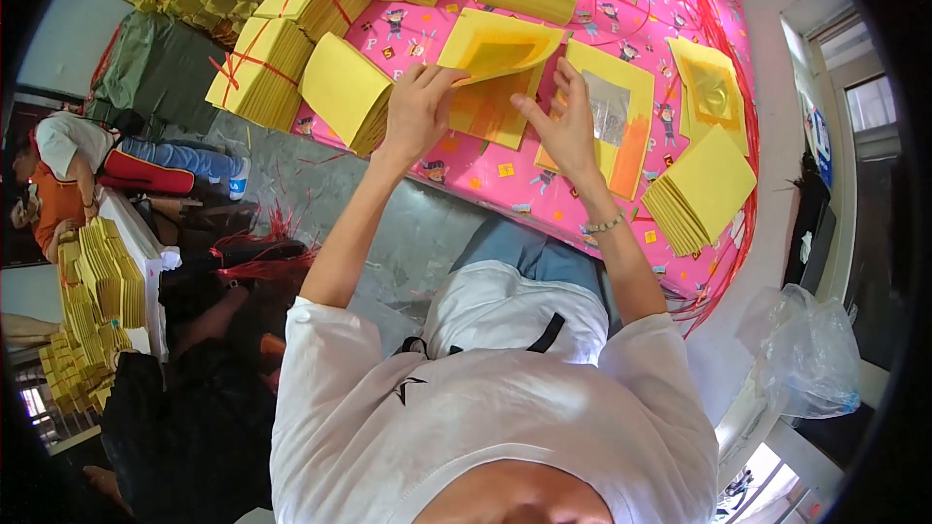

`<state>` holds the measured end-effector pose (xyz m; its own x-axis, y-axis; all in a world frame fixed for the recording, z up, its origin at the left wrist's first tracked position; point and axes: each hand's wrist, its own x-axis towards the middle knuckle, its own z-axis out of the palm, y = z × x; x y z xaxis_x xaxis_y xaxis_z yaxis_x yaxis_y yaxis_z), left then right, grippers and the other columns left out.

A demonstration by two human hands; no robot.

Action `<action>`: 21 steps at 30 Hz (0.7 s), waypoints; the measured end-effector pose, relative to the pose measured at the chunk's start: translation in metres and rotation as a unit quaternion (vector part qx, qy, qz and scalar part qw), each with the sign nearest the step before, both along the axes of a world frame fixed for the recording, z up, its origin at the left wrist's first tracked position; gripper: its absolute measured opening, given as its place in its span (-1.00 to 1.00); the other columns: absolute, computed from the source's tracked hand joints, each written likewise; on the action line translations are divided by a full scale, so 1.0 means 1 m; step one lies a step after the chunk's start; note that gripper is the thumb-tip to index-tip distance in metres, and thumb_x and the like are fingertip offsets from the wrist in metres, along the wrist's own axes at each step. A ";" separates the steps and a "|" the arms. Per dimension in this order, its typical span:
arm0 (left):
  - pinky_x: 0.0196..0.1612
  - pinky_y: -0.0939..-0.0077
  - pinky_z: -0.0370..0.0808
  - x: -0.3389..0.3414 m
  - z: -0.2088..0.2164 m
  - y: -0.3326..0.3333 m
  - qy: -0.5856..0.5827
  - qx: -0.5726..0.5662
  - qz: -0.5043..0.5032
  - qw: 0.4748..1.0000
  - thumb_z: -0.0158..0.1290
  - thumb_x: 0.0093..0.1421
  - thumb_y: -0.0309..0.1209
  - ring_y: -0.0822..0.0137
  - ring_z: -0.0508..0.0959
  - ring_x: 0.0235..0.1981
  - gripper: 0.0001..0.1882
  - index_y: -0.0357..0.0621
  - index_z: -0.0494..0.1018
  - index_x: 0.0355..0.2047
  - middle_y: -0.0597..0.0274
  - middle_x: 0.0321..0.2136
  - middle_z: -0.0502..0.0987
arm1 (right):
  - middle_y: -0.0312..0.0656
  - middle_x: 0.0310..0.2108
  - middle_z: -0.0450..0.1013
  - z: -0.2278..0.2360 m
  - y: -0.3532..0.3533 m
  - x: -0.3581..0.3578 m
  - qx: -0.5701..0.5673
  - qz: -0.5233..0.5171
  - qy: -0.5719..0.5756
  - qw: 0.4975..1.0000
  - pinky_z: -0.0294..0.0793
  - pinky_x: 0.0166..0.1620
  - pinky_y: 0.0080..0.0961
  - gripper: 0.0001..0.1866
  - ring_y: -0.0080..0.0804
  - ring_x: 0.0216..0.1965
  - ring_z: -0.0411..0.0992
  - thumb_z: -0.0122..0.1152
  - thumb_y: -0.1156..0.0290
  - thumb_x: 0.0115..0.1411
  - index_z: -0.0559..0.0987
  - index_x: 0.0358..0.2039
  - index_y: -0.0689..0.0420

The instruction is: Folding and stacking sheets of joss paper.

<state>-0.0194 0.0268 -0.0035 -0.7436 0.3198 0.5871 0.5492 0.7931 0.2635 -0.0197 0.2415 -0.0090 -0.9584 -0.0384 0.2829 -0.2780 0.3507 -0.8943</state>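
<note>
My left hand (417, 112) pinches the near-left edge of a yellow paper sheet (519, 50) with an orange patch, which is raised and curled above the table. Beneath it lies another yellow sheet (485, 118) with orange streaks. Just right of these sheets, my right hand (568, 131) hovers with fingers apart and nothing in them. Behind its fingers rests a yellow sheet with a silver foil patch (602, 102) and an orange band. A folded stack of yellow paper (345, 87) sits close to my left hand's outer side.
Bundles tied with red string (267, 68) line the far left of the pink patterned table (495, 184). A fanned yellow stack (704, 189) and a foil-patched sheet (716, 87) lie right. Red strands (723, 19) hang along the right edge. Other people (73, 150) work at far left.
</note>
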 end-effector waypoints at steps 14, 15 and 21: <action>-0.09 0.52 0.40 0.030 0.014 0.016 -0.325 0.405 -0.171 0.837 -0.09 0.26 -0.49 0.45 0.43 -0.13 -0.73 -0.32 0.34 -0.04 0.19 -0.18 0.46 | -0.19 0.00 0.35 -0.006 0.004 0.002 -0.269 0.231 -0.114 0.928 0.33 0.09 -0.44 -0.35 -0.41 0.04 0.33 0.35 0.55 -0.03 0.29 0.08 0.22; -0.11 0.52 0.40 0.030 0.012 0.018 -0.300 0.385 -0.145 0.861 -0.05 0.24 -0.48 0.45 0.44 -0.14 -0.72 -0.33 0.34 -0.06 0.18 -0.19 0.46 | -0.19 0.00 0.35 -0.006 0.004 0.004 -0.269 0.231 -0.113 0.928 0.33 0.09 -0.44 -0.35 -0.41 0.04 0.33 0.35 0.55 -0.03 0.29 0.08 0.22; -0.16 0.54 0.40 0.025 0.013 0.034 -0.079 0.294 0.022 0.952 0.10 0.13 -0.43 0.42 0.46 -0.23 -0.65 -0.32 0.33 -0.11 0.20 -0.25 0.47 | -0.16 -0.12 0.45 0.001 0.010 0.013 -0.256 0.200 -0.153 0.933 0.44 -0.03 -0.50 -0.51 -0.46 -0.12 0.43 0.32 0.49 0.03 0.38 -0.02 0.28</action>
<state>0.0061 0.0606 0.0092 -0.8430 -0.0638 0.5341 0.4346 0.5044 0.7462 -0.0070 0.2513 -0.0082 -0.9354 -0.3450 0.0773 0.0013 -0.2221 -0.9750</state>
